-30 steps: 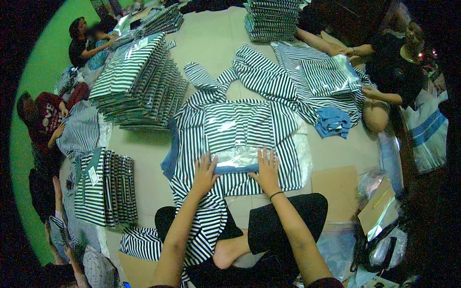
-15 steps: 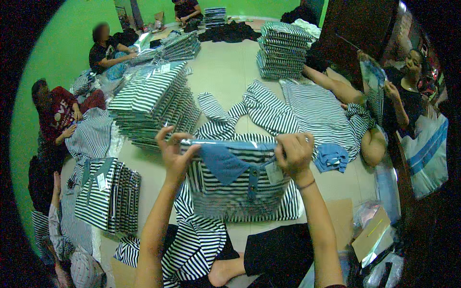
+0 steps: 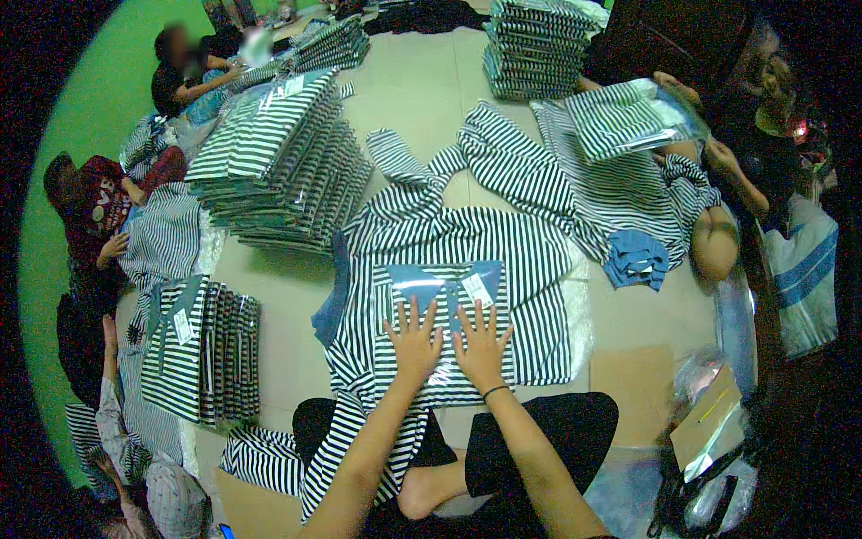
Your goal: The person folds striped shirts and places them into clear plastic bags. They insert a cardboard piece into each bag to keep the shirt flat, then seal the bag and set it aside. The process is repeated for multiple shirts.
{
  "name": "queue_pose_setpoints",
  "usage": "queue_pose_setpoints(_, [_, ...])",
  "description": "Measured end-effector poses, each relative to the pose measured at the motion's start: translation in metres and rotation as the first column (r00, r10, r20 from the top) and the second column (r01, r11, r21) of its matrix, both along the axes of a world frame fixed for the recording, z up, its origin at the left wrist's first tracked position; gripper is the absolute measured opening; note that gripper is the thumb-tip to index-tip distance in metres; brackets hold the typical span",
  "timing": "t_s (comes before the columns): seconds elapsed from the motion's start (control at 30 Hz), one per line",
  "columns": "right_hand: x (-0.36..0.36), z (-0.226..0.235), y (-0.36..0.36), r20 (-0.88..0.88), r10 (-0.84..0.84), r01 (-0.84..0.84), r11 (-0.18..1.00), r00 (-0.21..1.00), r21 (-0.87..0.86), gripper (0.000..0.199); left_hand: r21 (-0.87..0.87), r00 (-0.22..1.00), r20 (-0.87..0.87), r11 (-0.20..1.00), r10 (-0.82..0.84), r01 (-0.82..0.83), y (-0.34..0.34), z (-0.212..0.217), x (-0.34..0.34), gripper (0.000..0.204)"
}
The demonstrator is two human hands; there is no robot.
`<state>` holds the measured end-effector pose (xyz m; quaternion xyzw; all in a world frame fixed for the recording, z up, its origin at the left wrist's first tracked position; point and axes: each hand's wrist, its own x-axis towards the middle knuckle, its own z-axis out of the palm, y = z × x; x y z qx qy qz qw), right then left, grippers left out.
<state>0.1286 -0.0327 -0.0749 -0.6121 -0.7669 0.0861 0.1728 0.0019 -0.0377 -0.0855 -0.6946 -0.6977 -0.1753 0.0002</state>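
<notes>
A folded striped shirt [image 3: 485, 337] with a blue collar and a white tag lies in a clear plastic bag in front of me. My left hand [image 3: 416, 343] rests flat on its left half, fingers spread. On the right half my right hand [image 3: 481, 350] lies flat too, fingers apart, a dark band at its wrist. Beneath the bagged shirt spreads an unfolded black-and-white striped shirt [image 3: 539, 242], its sleeves reaching away and toward my leg.
Tall stacks of bagged striped shirts stand at the left [image 3: 278, 171], the near left [image 3: 202, 350] and the far right [image 3: 534, 54]. Co-workers sit along both sides; one at the right holds a bagged shirt [image 3: 620, 117]. A cardboard sheet [image 3: 631, 382] lies near my right knee.
The bagged shirt has gone from being held up by its top edge to lying flat on the spread shirt. Both hands have let go and pressed down on it. The right co-worker's bagged shirt has swung inward.
</notes>
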Motion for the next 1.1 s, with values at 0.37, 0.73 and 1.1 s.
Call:
queue_pose_setpoints(0.37, [-0.003,-0.004,0.009,0.009,0.008,-0.008,0.999,1.000,-0.051,0.048,-0.056,1.000,0.012,0.998,0.029,-0.029,0.008,-0.006,-0.002,0.052])
queue_pose_setpoints(0.73, [-0.002,0.020,0.022,0.102,0.047,-0.028,0.983,0.994,-0.182,0.049,-0.127,1.000,0.005,0.992,0.024,-0.023,0.017,0.004,-0.008,0.048])
queue_pose_setpoints(1.1, [0.018,-0.011,0.084,0.047,0.098,-0.091,0.987,0.994,-0.131,0.057,-0.041,0.977,0.054,0.978,0.205,-0.203,0.045,-0.018,-0.055,0.057])
